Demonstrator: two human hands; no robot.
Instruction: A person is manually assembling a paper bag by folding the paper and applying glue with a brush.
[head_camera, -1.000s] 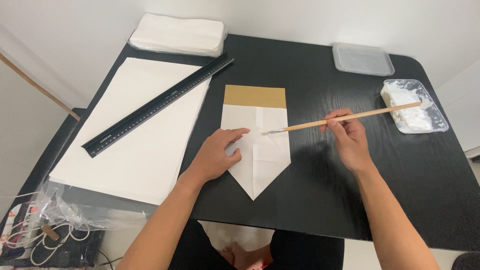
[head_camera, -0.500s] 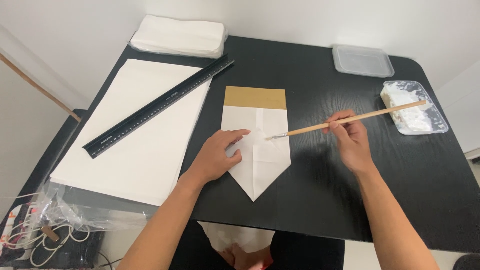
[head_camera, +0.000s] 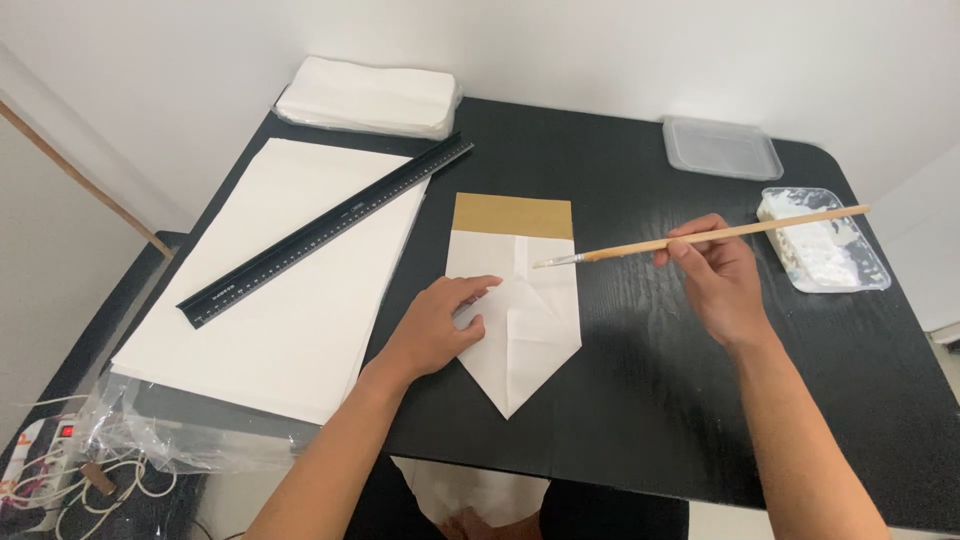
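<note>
The left hand (head_camera: 432, 330) lies open, pressing the folded paper bag (head_camera: 520, 320) flat on the black table (head_camera: 640, 380). The right hand (head_camera: 718, 282) pinches a paintbrush (head_camera: 700, 236). Its bristles might drip glue and smear the bag.

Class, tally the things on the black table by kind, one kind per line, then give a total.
Folded white paper piece with a brown band: 1
Large white paper sheet pile: 1
Wrapped white paper pack: 1
Black ruler: 1
Wooden-handled brush: 1
Clear plastic lid: 1
Clear plastic tray of white paste: 1
Total: 7
</note>
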